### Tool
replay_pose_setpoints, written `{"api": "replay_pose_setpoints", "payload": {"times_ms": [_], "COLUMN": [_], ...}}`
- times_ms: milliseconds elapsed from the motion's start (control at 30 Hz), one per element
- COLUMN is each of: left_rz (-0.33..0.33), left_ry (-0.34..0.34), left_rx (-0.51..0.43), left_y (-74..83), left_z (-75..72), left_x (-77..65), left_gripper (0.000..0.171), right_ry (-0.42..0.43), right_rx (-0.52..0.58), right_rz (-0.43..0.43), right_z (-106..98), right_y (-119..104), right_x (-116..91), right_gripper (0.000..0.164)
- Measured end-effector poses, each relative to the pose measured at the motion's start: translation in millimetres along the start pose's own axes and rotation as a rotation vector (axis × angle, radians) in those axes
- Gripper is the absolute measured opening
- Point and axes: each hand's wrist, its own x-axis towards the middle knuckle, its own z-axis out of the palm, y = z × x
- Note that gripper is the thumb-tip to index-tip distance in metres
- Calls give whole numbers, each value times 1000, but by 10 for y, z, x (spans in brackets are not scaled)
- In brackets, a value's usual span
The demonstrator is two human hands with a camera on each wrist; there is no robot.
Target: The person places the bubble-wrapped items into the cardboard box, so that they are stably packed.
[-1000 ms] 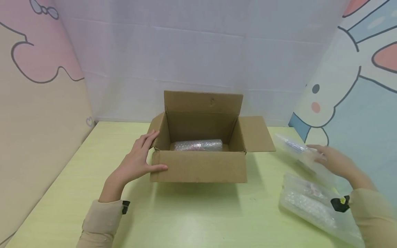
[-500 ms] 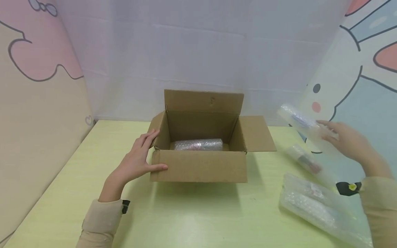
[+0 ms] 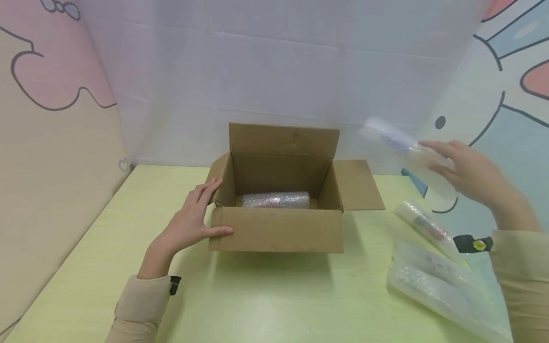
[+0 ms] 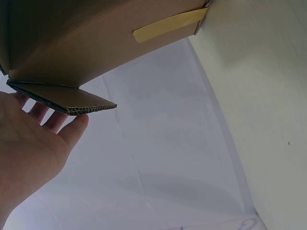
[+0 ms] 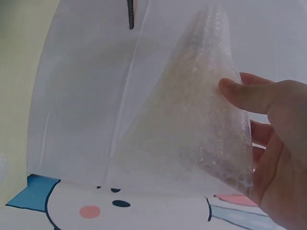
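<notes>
An open cardboard box (image 3: pixel 276 231) stands mid-table with its flaps spread. My left hand (image 3: pixel 186 221) holds its near left corner, fingers along the left flap (image 4: pixel 72 98) and thumb on the front flap. Inside lies a bubble-wrapped roll (image 3: pixel 276 200), its contents unclear. At right, my right hand (image 3: pixel 469 174) pinches a second bubble-wrapped roll (image 3: pixel 390 136) above the table; something bluish shows through it. In the right wrist view, the thumb lies on the near face of the loose bubble wrap (image 5: pixel 206 110), with fingers behind.
On the table's right side lie a bubble-wrapped roll (image 3: pixel 424 224) with something dark and reddish inside, and a larger bubble-wrap bundle (image 3: pixel 442 286) nearer me. A white sheet (image 3: pixel 274 71) hangs behind the table. Printed panels stand left and right.
My right hand has lifted the bluish bubble-wrapped roll off the table, then carried it up and left, uncovering another roll beneath. My left hand stays at the box corner.
</notes>
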Motion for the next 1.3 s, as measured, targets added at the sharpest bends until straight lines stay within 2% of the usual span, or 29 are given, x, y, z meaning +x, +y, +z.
{"api": "replay_pose_setpoints", "payload": {"times_ms": [133,367,500,600,867,1133,1300], "left_rz": [-5,-1,0,3,27,33,31], "left_ry": [1,5,1,3,13,16,13], "left_rx": [-2,-13,-20,-20,-24,-16,-18], "left_y": [0,9,17,14,-1,-9,2], "left_z": [10,26,29,31,40,41,29], "left_x": [-4,-10,-12,-13,-6,-5,-19], "left_gripper": [115,115,115,115,113,112,113], "right_ry": [15,73,105,83,-105,-329,-401], "right_rx": [12,-38,-39,-15,-71,-144,-228], "right_rz": [-73,-267,-414,-504,-583,-595,-645], "right_z": [-65,-90,-25,49,268,408,521], "right_y": [-235,-660,-901,-1070,-1499,-1920,-2121], "right_x": [64,226,342,435,686,877,941], "right_gripper": [49,53,54,55,49,48,50]}}
